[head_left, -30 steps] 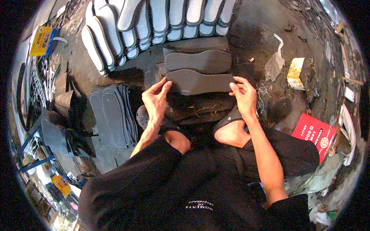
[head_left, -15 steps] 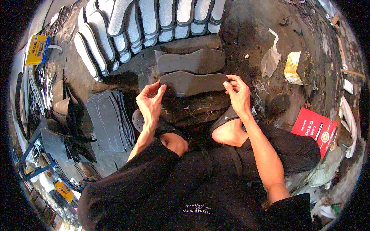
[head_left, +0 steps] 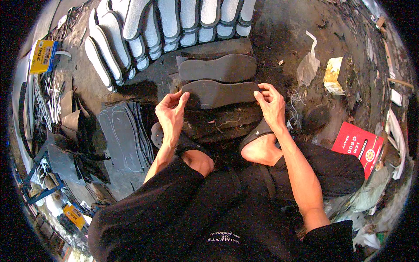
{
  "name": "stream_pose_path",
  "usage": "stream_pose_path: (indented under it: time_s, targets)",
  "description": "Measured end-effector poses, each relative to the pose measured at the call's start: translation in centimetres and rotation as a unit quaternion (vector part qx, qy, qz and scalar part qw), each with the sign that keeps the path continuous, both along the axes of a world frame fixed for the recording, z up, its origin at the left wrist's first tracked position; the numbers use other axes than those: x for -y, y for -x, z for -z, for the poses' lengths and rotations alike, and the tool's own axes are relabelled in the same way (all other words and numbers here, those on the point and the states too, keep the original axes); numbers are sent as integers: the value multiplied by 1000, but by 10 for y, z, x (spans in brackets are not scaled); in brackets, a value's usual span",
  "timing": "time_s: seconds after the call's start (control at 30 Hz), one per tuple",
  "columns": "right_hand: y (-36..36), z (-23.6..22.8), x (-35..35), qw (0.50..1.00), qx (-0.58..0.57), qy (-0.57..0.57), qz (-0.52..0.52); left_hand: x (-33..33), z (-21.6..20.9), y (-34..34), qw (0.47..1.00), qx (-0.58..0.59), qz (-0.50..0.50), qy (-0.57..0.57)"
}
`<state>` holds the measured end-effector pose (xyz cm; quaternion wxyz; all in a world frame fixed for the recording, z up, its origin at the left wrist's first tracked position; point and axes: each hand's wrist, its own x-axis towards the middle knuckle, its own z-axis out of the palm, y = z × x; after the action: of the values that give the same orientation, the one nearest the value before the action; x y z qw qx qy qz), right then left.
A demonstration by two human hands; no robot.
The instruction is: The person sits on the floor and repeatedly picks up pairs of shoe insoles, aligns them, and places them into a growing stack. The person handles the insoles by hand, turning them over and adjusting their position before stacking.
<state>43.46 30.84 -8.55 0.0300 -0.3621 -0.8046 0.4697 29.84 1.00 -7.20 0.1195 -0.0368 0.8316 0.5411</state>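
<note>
A dark grey shoe insole (head_left: 221,94) lies crosswise in front of me, pinched at both ends. My left hand (head_left: 171,114) is closed with thumb and forefinger on its left end. The right end sits between the thumb and fingers of my right hand (head_left: 272,105). Just beyond it lies a second dark insole (head_left: 217,68), with a dark sheet edge showing under its left end. Whether the held insole touches the surface below I cannot tell.
Rows of pale-topped insoles (head_left: 167,19) are spread at the far side. On the left lies a stack of dark sheets (head_left: 124,135) with insole outlines. A red box (head_left: 354,146) is at the right, a crumpled plastic bag (head_left: 308,70) and yellowish paper (head_left: 333,76) beyond it.
My hands still grip the insole's two ends in the same place. The whole view has shifted very slightly; nothing else has visibly moved.
</note>
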Motion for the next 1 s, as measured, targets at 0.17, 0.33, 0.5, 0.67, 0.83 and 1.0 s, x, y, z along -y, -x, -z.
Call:
stream_pose_path:
  time_s: [0.17, 0.33, 0.5, 0.67, 0.83, 1.0]
  targets:
    - [1, 3, -1, 1000, -22, -2, -9, 3, 6, 5, 1000, 5, -6, -16]
    - [7, -14, 7, 1000, 3, 0, -10, 2, -3, 10, 997, 4, 23, 69]
    - [6, -16, 9, 999, 0, -46, -9, -2, -3, 9, 998, -26, 24, 43]
    - [8, -22, 14, 999, 2, -46, -7, 0, 1, 7, 999, -20, 17, 40]
    - [6, -21, 7, 990, -8, -131, -47, -1, -8, 11, 997, -1, 28, 69]
    - [7, -11, 6, 998, 1, -63, -30, -5, -18, 19, 980, -70, 77, 169]
